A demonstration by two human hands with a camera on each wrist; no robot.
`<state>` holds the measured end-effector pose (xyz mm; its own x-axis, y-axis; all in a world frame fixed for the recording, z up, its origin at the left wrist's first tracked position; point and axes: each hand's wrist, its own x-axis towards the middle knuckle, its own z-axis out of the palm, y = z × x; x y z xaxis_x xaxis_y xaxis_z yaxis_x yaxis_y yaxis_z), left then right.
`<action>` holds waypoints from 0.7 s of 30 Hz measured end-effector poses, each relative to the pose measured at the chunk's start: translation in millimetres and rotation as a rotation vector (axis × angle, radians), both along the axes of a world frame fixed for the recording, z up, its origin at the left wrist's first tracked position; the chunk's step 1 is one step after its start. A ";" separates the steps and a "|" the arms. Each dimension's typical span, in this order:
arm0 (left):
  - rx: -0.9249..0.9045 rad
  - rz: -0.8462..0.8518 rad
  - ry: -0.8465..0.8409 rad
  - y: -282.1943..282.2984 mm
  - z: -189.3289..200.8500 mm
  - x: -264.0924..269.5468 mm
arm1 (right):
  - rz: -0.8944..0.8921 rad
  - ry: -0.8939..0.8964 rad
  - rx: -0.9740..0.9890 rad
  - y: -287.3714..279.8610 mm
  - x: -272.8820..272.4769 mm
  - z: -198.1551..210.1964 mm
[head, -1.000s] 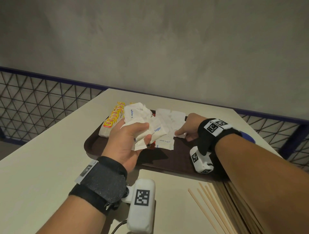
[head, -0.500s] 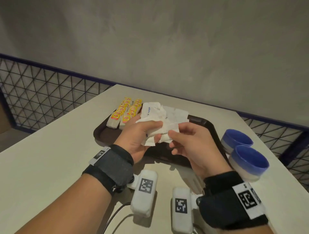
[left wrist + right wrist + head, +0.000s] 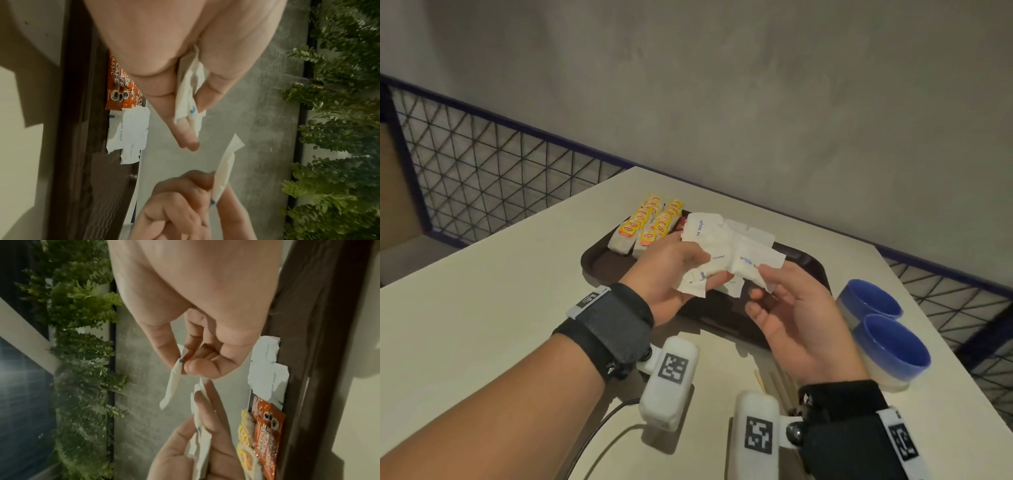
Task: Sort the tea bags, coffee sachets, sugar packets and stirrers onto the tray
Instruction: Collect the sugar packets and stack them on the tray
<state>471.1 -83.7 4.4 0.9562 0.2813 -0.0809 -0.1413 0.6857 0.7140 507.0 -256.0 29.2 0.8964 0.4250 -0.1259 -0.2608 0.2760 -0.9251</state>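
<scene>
My left hand (image 3: 707, 269) grips a bundle of white sugar packets (image 3: 705, 240) above the brown tray (image 3: 599, 263). My right hand (image 3: 763, 282), just to its right, pinches a single sugar packet (image 3: 756, 262) by its corner between thumb and forefinger. The right wrist view shows that packet (image 3: 174, 381) hanging edge-on, apart from the bundle (image 3: 201, 443). A few sugar packets (image 3: 129, 129) lie flat on the tray beside orange-red coffee sachets (image 3: 119, 91). Yellow-tagged tea bags (image 3: 650, 222) lie in two rows at the tray's far left. Wooden stirrers (image 3: 774, 380) lie on the table under my right wrist.
Two blue-lined cups (image 3: 893, 346) stand on the table to the right of the tray. A wire-mesh fence (image 3: 482, 164) runs behind the table's left and far right edges. A grey wall rises behind.
A second ago my right hand rested on packets on the tray. It came back to the bundle and now holds one packet, drawn slightly right of my left hand.
</scene>
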 end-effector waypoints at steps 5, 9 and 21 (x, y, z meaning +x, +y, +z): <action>0.153 -0.045 -0.058 -3.7 -4.5 0.5 | -0.027 -0.094 -0.116 2.0 5.2 -7.5; 0.191 -0.002 -0.030 -5.4 -6.9 2.1 | -0.103 -0.088 -0.094 0.0 9.1 -10.1; 0.330 -0.068 -0.020 -20.7 2.2 -7.4 | -0.178 -0.595 -0.370 4.5 -2.5 -5.5</action>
